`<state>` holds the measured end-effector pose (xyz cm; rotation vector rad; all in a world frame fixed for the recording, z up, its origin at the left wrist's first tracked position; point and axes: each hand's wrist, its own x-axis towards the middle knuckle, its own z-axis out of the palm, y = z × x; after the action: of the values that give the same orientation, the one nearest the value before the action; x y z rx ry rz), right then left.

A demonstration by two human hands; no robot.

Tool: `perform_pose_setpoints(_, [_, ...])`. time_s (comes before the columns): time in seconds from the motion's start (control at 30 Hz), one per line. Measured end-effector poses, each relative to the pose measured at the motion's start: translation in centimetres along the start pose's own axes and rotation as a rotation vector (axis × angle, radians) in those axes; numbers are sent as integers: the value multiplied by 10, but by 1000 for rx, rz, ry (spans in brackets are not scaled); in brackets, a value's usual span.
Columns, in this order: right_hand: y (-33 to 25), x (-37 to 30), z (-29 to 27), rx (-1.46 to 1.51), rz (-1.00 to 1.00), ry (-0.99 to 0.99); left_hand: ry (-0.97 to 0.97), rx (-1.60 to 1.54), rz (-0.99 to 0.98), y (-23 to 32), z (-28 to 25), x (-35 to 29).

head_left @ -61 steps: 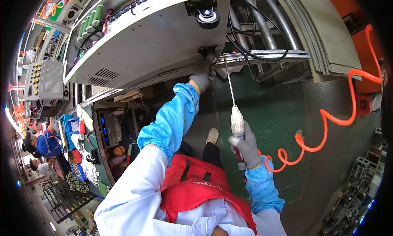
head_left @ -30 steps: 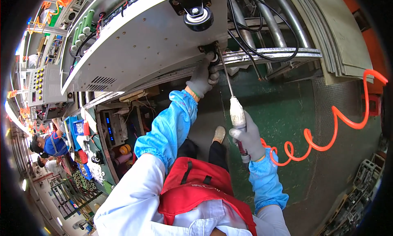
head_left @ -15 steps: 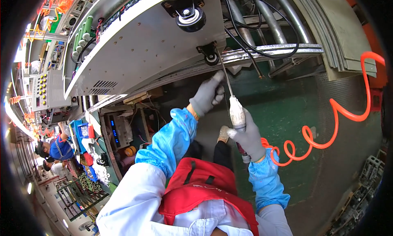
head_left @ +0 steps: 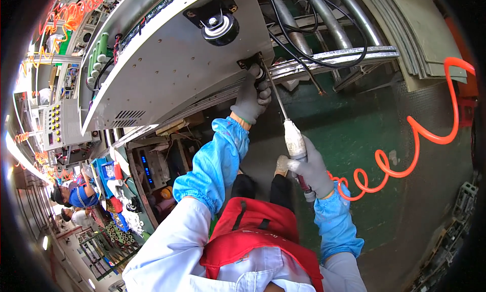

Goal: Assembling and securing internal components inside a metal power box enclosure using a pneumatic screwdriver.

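My right hand, in a grey glove, is closed round a white air screwdriver. Its long thin bit reaches up to the black mounting bracket of a small caster. My gloved left hand has its fingers wrapped about that caster, partly hiding the wheel. The caster is on the underside of a large grey metal cabinet, near its right end. Further up the same panel is a larger black caster.
An orange coiled air hose runs from the screwdriver to the right. Black cables hang by metal rollers. Flat panels lean at the upper right. A cluttered bench and co-workers are to the left.
My left hand has moved up from beside the bit and closed on the small caster. The screwdriver stays in my right hand, its bit still at the bracket.
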<state>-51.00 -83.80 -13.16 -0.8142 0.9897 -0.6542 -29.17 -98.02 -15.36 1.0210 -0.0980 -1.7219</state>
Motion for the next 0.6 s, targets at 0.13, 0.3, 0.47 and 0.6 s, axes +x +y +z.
perform_pose_setpoints(0.13, [-10, -5, 0, 125, 62, -44, -87, -35, -26, 1, -5, 5])
perform_pose_setpoints(0.3, [-13, -8, 5, 275, 159, -67, -130, -21, -15, 1, -11, 8])
perform_pose_setpoints(0.47, [0, -3, 4, 204, 150, -42, -64, 13, -6, -2, -8, 9])
perform_pose_setpoints(0.6, [13, 5, 9, -453, -243, 171, 16, 12, -23, 0, -6, 7])
